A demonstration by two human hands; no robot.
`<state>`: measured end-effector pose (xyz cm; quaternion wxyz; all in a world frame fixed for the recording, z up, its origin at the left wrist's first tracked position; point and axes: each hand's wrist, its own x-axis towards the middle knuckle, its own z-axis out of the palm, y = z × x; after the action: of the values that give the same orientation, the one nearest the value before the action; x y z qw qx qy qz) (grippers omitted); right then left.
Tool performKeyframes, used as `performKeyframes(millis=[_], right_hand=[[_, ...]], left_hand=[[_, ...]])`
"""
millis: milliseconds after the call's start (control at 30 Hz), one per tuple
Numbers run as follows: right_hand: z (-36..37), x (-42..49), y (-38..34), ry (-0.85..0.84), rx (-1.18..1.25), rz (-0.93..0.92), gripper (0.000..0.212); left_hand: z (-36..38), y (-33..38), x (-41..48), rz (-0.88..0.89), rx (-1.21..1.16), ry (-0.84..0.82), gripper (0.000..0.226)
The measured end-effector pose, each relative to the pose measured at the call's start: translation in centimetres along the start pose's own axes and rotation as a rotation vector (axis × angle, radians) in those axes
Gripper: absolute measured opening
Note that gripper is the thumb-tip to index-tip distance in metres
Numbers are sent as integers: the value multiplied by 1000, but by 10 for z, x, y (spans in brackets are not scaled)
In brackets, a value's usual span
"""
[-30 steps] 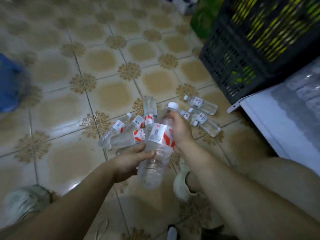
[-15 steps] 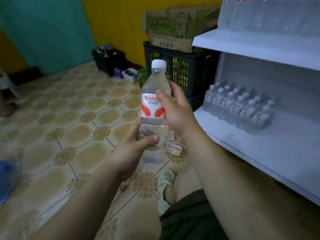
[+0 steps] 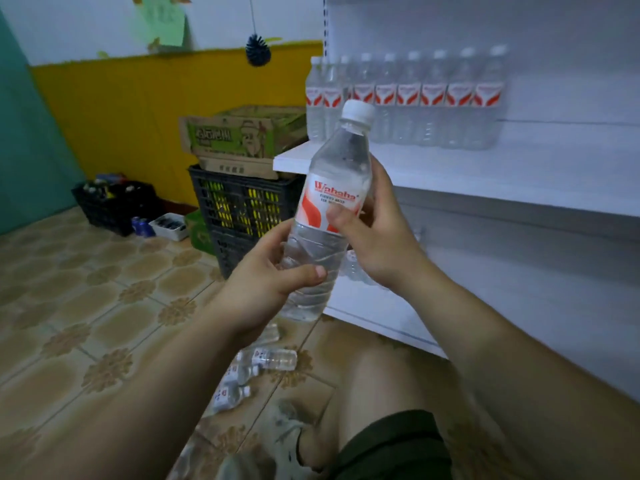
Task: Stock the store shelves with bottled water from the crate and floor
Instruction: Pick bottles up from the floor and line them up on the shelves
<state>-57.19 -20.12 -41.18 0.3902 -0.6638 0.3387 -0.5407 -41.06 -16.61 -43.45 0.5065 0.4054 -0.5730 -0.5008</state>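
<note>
Standing by the far wall at the left, a small dark crate (image 3: 116, 206) sits on the tiled floor (image 3: 86, 306), with a white tray (image 3: 171, 226) just beside it. Right of these is a bigger black crate (image 3: 242, 209) showing yellow through its mesh, with cardboard boxes (image 3: 242, 138) stacked on top. A dark brush (image 3: 258, 50) hangs from a cord on the wall above.

Near the middle, the left hand (image 3: 266, 285) grasps the lower, ribbed part of a water bottle (image 3: 330, 188), thumb across the front. The bottle is in the air in front of the shelves, tilted slightly right, white cap (image 3: 358, 110) uppermost and red-and-white label facing the camera. The right hand (image 3: 377, 244) grips it higher up, thumb pressed on the label and fingers wrapped behind.

Below the hands, several small bottles (image 3: 275, 358) lie on their sides on the floor, beside the person's bare knee (image 3: 384, 375).

To the right, a white shelf (image 3: 485, 174) carries a row of upright bottles (image 3: 408, 98) with matching labels, set toward its back. A lower shelf (image 3: 519, 306) runs beneath it.
</note>
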Motion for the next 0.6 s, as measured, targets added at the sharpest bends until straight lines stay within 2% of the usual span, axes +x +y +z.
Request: performKeyframes(millis=[200, 367, 433, 500, 600], right_hand=[[-55, 18, -16, 54, -178, 179, 92], [-94, 62, -9, 215, -104, 202, 80], [-108, 90, -3, 272, -80, 185, 77], [-121, 124, 4, 318, -103, 169, 84], [-141, 176, 19, 364, -168, 144, 94]], left_hand=[[32, 7, 61, 5, -30, -195, 66], [54, 11, 136, 54, 64, -316, 60], [54, 11, 177, 65, 130, -346, 62], [50, 10, 221, 39, 227, -317, 59], [37, 5, 281, -4, 528, -240, 51]])
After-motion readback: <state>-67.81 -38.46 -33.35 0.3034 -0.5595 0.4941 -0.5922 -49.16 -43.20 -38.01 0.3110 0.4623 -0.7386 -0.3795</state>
